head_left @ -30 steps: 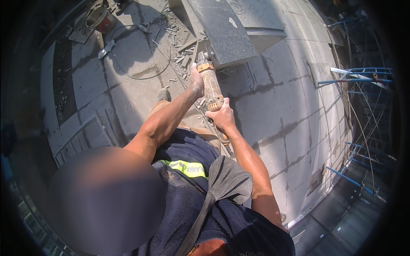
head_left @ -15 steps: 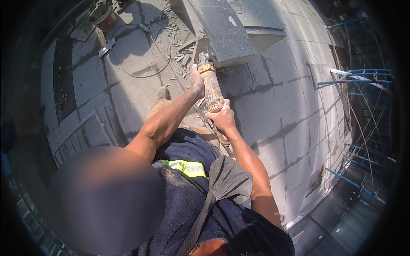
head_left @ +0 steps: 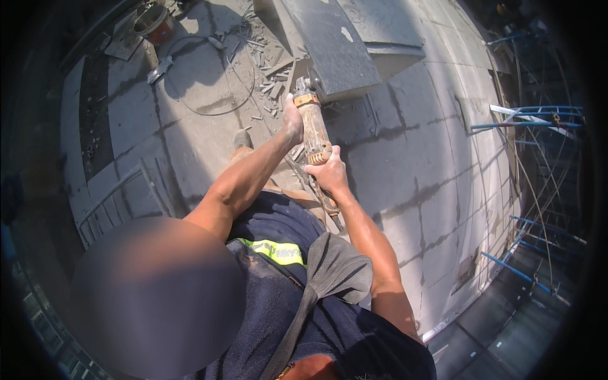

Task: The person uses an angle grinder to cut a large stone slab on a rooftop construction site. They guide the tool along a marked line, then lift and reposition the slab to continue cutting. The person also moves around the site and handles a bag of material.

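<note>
An angle grinder (head_left: 313,126), dusty with an orange collar, is gripped by both hands. My left hand (head_left: 293,121) is closed on its side near the head. Further back, my right hand (head_left: 330,172) wraps the rear of the body, thumb on top. The grinder's head meets the near left corner of a grey stone slab (head_left: 332,47); the disc is mostly hidden there, and whether it touches the stone I cannot tell. The slab lies on a paler stone block (head_left: 396,63).
Stone offcuts (head_left: 274,85) litter the paving left of the block. A cable (head_left: 209,114) loops over the ground beyond my boot (head_left: 242,139). An orange bucket (head_left: 153,25) stands far left, a metal frame (head_left: 123,190) nearer. Blue scaffold tubes (head_left: 525,125) line the right side.
Almost nothing differs. The grinder and both hands keep their place at the slab's corner, with only a very slight shift of the whole view.
</note>
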Demonstrator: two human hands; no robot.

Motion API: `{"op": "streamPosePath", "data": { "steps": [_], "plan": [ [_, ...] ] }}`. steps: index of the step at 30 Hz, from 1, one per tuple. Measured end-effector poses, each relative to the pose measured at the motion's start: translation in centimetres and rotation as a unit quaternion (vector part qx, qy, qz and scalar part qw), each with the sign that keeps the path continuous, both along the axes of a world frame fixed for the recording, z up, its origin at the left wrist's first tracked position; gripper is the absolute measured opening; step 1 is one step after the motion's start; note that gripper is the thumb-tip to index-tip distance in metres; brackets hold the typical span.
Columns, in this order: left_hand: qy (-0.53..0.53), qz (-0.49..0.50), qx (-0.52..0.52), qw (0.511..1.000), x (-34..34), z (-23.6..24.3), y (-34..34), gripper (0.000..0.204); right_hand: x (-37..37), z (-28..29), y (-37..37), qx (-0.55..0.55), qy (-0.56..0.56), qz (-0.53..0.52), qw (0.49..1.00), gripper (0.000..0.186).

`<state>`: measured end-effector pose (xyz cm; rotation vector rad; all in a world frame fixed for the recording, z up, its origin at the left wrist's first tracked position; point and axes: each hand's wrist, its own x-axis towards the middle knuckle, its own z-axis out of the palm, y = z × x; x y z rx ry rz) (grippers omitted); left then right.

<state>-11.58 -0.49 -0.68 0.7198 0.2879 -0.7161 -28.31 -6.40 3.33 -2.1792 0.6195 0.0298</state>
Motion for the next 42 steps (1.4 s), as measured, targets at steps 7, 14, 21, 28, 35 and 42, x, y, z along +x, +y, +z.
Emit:
{"op": "streamPosePath", "data": {
  "steps": [7,14,21,28,35,42],
  "plan": [
    [-0.003,-0.017,-0.001,1.0,3.4,0.7,0.1,0.066,3.5,2.3,0.3,0.011,0.042,-0.007,0.999,0.071],
    [0.003,-0.002,0.018,1.0,5.0,0.6,0.0,0.067,5.4,0.9,-0.2,0.046,0.056,-0.012,0.997,0.075],
    [0.02,0.003,0.023,1.0,6.5,0.3,-0.3,0.065,6.7,0.5,-0.3,-0.037,0.037,-0.006,0.999,0.07],
    [0.008,-0.004,0.007,1.0,5.9,0.2,-0.3,0.066,6.2,-1.3,-0.7,0.027,0.009,-0.016,0.999,0.062],
    [0.006,0.001,-0.008,1.0,4.0,0.0,-0.2,0.066,3.8,2.9,0.7,0.023,0.032,-0.018,0.999,0.064],
    [0.027,-0.01,0.003,1.0,1.8,1.0,-0.1,0.066,2.3,0.6,-0.4,0.045,0.043,-0.016,0.998,0.068]
  ]
}}
